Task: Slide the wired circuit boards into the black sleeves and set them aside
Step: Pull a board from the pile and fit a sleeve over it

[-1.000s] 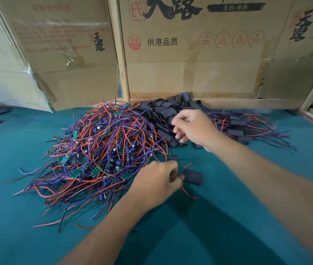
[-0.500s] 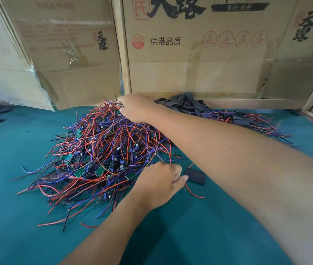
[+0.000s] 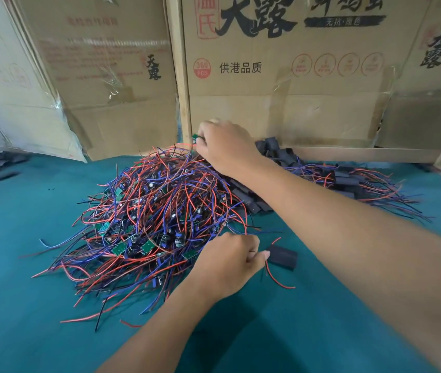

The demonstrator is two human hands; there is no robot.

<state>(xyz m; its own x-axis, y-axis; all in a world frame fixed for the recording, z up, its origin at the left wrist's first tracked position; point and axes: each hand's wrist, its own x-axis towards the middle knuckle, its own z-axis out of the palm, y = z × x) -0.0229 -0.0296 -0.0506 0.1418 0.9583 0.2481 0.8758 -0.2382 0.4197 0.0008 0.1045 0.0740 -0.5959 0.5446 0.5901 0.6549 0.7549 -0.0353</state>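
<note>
The right hand [image 3: 224, 146] pinches a green circuit board [image 3: 194, 138] at the wire heap's [image 3: 149, 211] far edge, lifting it free. The left hand [image 3: 227, 265] pinches the near sleeve's [image 3: 281, 256] wires, steadying it on the worktop [image 3: 25, 332].

- Small assembly workshop.
- Teal felt-covered worktable [image 3: 321, 332], heaped with a tangled pile of red, blue and black wired circuit boards [image 3: 149, 219].
- Behind that pile: printed brown cardboard cartons [image 3: 281, 103] as a backdrop, loose black sleeves [image 3: 273, 149] beside.

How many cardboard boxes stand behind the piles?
3: a plastic-wrapped cardboard box at left, the big printed one in the middle, a third at the right edge. More may be out of frame.
</note>
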